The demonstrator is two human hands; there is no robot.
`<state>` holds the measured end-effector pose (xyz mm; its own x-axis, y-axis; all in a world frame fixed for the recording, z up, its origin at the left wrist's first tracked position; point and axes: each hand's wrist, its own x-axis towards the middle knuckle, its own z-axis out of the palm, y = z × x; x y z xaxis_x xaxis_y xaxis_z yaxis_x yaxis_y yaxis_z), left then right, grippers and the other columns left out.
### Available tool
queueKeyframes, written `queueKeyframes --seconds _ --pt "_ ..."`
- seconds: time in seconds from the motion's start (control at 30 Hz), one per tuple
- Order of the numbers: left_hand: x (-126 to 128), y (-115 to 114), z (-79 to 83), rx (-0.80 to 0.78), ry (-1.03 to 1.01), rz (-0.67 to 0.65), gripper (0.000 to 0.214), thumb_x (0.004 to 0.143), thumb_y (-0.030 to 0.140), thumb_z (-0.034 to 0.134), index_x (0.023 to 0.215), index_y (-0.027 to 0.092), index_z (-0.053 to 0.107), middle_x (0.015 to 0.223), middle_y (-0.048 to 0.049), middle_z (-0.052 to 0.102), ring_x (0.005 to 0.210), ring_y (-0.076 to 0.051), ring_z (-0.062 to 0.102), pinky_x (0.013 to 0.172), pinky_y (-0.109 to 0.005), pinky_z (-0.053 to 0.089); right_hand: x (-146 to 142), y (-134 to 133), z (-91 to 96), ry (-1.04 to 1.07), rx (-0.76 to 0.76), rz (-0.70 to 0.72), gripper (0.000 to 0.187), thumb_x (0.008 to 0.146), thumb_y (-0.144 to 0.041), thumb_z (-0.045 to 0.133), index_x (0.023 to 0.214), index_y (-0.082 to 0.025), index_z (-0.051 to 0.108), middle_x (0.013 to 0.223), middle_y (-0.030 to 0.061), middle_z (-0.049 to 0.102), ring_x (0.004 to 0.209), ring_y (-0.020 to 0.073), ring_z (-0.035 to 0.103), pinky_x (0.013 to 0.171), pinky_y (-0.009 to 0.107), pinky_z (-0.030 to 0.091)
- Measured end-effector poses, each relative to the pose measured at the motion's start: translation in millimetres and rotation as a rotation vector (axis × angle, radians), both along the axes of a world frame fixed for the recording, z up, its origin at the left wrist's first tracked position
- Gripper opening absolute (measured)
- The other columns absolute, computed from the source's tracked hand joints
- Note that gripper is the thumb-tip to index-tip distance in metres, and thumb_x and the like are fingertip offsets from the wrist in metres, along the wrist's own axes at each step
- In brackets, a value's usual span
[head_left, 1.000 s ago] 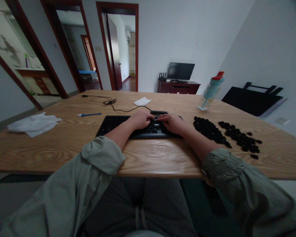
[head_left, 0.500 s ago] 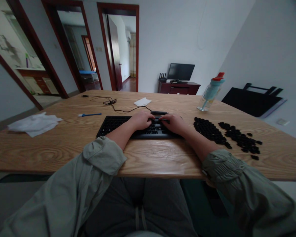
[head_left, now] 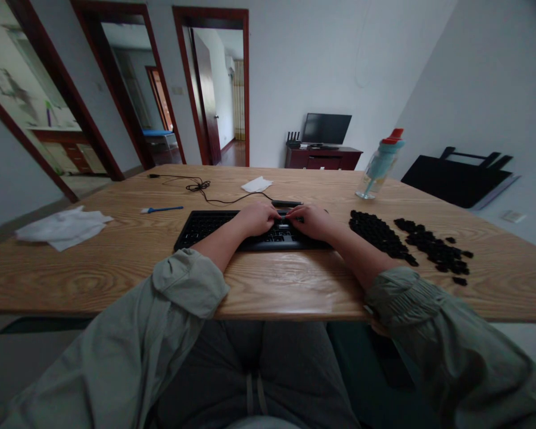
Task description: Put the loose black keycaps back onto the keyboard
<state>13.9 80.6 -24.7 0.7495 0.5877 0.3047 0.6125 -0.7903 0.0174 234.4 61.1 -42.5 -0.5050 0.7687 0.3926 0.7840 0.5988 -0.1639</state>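
A black keyboard (head_left: 205, 225) lies on the wooden table in front of me, with lighter spots on the part between my hands. My left hand (head_left: 259, 219) rests over its middle, fingers curled and thumb tip pointing right. My right hand (head_left: 311, 220) bends in from the other side. Both sets of fingertips nearly meet over the keyboard's back part, closed in a pinch; whatever sits in them is too small to make out. To the right lie loose black keycaps in two groups, a dense patch (head_left: 377, 234) and a looser scatter (head_left: 433, 243).
A blue brush (head_left: 161, 209) and a white cloth (head_left: 65, 227) lie at left. The keyboard's cable (head_left: 199, 186) runs across the back near a white tissue (head_left: 256, 185). A black pen-like item (head_left: 287, 204) lies behind the keyboard. A drink bottle (head_left: 380, 164) stands back right.
Fingertips of both hands have drawn slightly closer together over the keyboard. The whole view has shifted a little; the other things on the table lie as before.
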Motion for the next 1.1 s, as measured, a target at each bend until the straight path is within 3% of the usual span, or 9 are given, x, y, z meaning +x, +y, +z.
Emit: queueKeyframes --seconds 0.17,0.33,0.57,0.73,0.87,1.1 --pt "-0.4 -1.0 -3.2 -0.007 -0.094 0.077 0.037 0.085 0.02 0.056 0.117 0.023 0.074 0.109 -0.0053 0.075 0.103 -0.022 0.067 0.095 -0.033 0.052 -1.5 -2.2 -1.4 0.113 -0.01 -0.065 0.029 0.088 -0.021 0.059 0.113 -0.022 0.073 0.108 0.0071 0.076 0.1 0.023 0.07 0.091 0.038 0.053" --pt "4.1 -0.3 -4.1 -0.054 -0.14 0.065 0.034 0.087 0.026 0.059 0.118 0.023 0.073 0.108 -0.0059 0.075 0.101 -0.023 0.068 0.092 -0.034 0.052 -4.9 -3.7 0.5 0.106 -0.001 -0.087 0.03 0.087 -0.018 0.058 0.114 -0.023 0.07 0.107 0.0052 0.076 0.098 0.0215 0.069 0.087 0.034 0.052" --pt "11.1 0.7 -3.9 -0.111 -0.199 0.112 0.028 0.086 0.022 0.062 0.112 0.024 0.074 0.105 -0.0034 0.076 0.098 -0.021 0.069 0.089 -0.032 0.053 -7.4 -5.8 2.8 0.19 0.013 -0.058 0.025 0.088 -0.019 0.057 0.107 -0.022 0.073 0.104 0.0058 0.076 0.095 0.0212 0.069 0.088 0.034 0.051" --pt "9.0 -0.7 -1.2 -0.167 -0.301 0.072 0.024 0.084 0.019 0.063 0.106 0.021 0.075 0.102 -0.003 0.076 0.095 -0.019 0.069 0.087 -0.028 0.053 -1.8 -7.3 5.1 0.239 -0.004 -0.045 0.024 0.089 -0.024 0.058 0.105 -0.023 0.076 0.097 0.0042 0.077 0.087 0.0199 0.069 0.082 0.032 0.052" --pt "7.6 -4.2 1.9 -0.223 -0.247 0.028 0.021 0.085 0.021 0.065 0.101 0.019 0.078 0.095 -0.0036 0.077 0.089 -0.019 0.069 0.083 -0.028 0.052 5.4 -9.3 5.6 0.177 -0.086 -0.043 0.023 0.087 -0.025 0.061 0.104 -0.024 0.077 0.093 0.0039 0.077 0.08 0.0195 0.069 0.076 0.032 0.053" --pt "8.3 -2.8 1.0 -0.204 -0.186 0.021 0.022 0.087 0.023 0.063 0.102 0.022 0.079 0.097 -0.0032 0.078 0.09 -0.018 0.069 0.083 -0.027 0.051 4.8 -9.4 4.7 0.12 -0.085 -0.013 0.023 0.086 -0.02 0.061 0.1 -0.024 0.078 0.098 0.0059 0.077 0.089 0.022 0.069 0.085 0.036 0.054"
